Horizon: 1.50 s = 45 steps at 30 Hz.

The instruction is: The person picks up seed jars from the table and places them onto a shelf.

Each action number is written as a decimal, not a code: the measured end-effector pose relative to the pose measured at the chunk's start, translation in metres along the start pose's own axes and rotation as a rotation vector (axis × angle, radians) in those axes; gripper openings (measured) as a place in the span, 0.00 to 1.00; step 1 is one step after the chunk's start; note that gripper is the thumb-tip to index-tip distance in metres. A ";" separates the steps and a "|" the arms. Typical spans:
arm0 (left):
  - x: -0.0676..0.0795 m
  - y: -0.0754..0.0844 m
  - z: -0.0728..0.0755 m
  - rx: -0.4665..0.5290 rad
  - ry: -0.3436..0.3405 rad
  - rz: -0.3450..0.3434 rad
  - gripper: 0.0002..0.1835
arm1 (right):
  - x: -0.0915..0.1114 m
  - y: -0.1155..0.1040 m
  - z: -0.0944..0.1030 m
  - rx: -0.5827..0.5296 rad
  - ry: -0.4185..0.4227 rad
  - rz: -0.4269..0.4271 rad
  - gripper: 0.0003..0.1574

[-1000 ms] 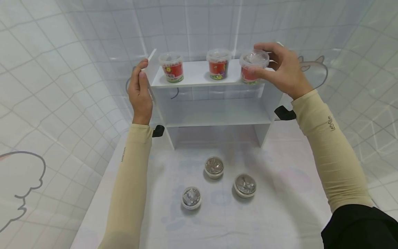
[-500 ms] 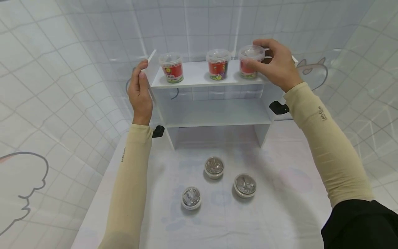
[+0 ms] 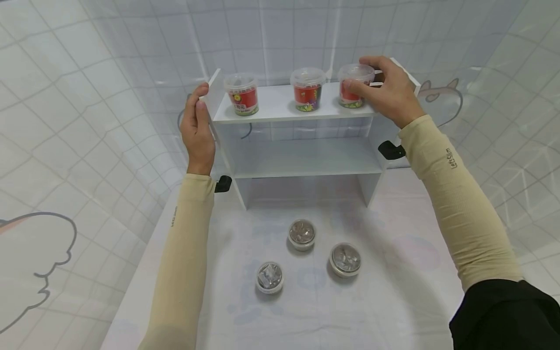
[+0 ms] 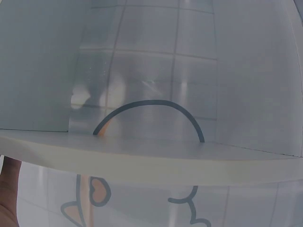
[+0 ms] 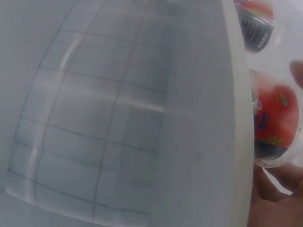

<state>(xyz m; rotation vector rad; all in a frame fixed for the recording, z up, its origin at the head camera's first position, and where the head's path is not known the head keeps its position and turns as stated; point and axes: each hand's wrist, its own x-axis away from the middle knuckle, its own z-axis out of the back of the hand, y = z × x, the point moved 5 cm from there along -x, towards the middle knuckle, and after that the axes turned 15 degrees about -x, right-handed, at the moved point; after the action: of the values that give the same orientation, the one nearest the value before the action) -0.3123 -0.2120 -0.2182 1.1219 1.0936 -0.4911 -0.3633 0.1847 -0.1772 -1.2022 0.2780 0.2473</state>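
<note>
Left hand (image 3: 198, 133): fingers fairly straight, set against the outer left side of the white shelf (image 3: 306, 158).
Left cup (image 3: 242, 97): red-labelled, upright, near the left end of the shelf's top board (image 3: 275, 104).
Bench (image 3: 306, 321): in front of the shelf, bearing left tub (image 3: 269, 277), middle tub (image 3: 302, 233) and right tub (image 3: 345, 259).
Middle cup (image 3: 307, 92): upright, midway along the shelf's top board.
Right cup (image 3: 351, 88): upright near the shelf's right end.
Right hand (image 3: 390, 95): thumb and fingers gripping the right cup.
</note>
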 end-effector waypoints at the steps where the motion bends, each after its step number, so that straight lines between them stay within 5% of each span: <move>1: 0.000 0.000 0.000 -0.003 0.000 0.002 0.17 | 0.000 0.000 0.000 0.002 -0.002 -0.002 0.50; 10: 0.002 -0.001 0.001 -0.025 -0.015 0.031 0.17 | 0.008 -0.006 0.003 0.007 -0.021 0.024 0.58; 36: 0.001 0.001 0.000 -0.026 -0.005 -0.002 0.17 | 0.035 -0.006 0.004 -0.083 0.034 0.173 0.50; 45: 0.002 0.000 0.002 -0.041 -0.008 0.028 0.17 | 0.063 -0.026 0.003 -0.233 0.069 0.279 0.46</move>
<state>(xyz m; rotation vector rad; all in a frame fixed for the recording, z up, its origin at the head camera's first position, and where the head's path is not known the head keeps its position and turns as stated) -0.3106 -0.2137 -0.2204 1.0976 1.0749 -0.4489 -0.2953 0.1816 -0.1751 -1.4030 0.4889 0.4919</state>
